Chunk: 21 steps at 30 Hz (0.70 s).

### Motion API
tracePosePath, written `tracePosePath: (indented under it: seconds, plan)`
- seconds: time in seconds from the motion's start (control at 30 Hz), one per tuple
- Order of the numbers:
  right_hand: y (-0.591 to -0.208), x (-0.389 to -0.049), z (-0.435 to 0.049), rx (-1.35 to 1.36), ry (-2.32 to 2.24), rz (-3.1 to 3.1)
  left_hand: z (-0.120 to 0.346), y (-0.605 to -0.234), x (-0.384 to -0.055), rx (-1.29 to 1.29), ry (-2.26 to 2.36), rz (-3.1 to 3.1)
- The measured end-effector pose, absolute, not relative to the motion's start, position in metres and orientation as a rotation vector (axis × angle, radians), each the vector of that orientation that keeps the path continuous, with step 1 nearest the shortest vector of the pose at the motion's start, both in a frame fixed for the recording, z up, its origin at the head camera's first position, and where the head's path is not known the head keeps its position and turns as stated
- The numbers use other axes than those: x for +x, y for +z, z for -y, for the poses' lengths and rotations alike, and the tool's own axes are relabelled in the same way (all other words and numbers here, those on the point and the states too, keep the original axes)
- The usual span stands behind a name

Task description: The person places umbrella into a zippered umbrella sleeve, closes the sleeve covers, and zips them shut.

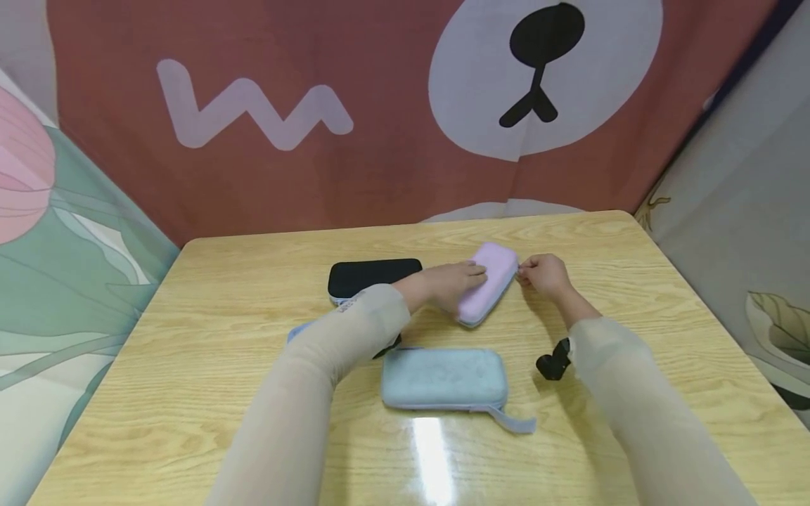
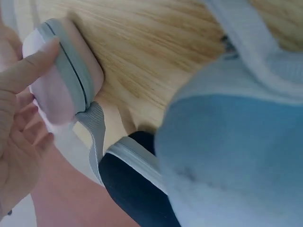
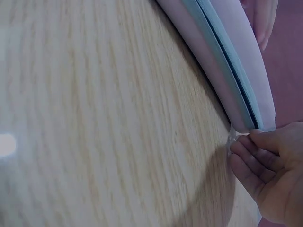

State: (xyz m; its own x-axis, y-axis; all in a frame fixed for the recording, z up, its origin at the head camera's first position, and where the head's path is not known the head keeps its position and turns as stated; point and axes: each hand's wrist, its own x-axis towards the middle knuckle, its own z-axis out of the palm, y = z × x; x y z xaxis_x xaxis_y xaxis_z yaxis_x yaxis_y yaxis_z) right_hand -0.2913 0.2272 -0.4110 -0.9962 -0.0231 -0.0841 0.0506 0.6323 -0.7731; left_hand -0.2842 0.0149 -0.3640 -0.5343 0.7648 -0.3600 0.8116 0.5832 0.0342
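Note:
A pink zip case (image 1: 498, 266) with a pale green zipper band lies at a slant toward the back of the table. My left hand (image 1: 448, 284) holds it, fingers over its top; in the left wrist view the thumb (image 2: 35, 68) lies across its zippered side wall. At the case's far right end, my right hand (image 1: 545, 274) pinches the zipper pull between thumb and forefinger. The right wrist view shows that hand (image 3: 279, 175) right at the end of the zipper band (image 3: 232, 71), with the pull itself mostly hidden by the fingertips.
A black zip case (image 1: 373, 276) lies left of the pink one, partly behind my left arm. Nearer me is a light blue zip case (image 1: 445, 378) with a wrist strap (image 1: 515, 423). Something blue (image 1: 299, 330) peeks out beyond the left sleeve. Patterned cloth hangs behind the wooden table (image 1: 221, 295).

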Motion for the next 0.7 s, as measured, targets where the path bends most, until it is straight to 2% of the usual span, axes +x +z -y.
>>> tracePosePath:
  seconds: [0.13, 0.7]
  plan:
    - [-0.413, -0.295, -0.225, 0.013, -1.333, -2.747, -0.019, -0.365, -0.285, 1.365, -0.248, -2.451]
    - [-0.414, -0.283, -0.226, -0.127, -1.237, -2.785, -0.023, -0.367, -0.286, 1.359, -0.339, -2.442]
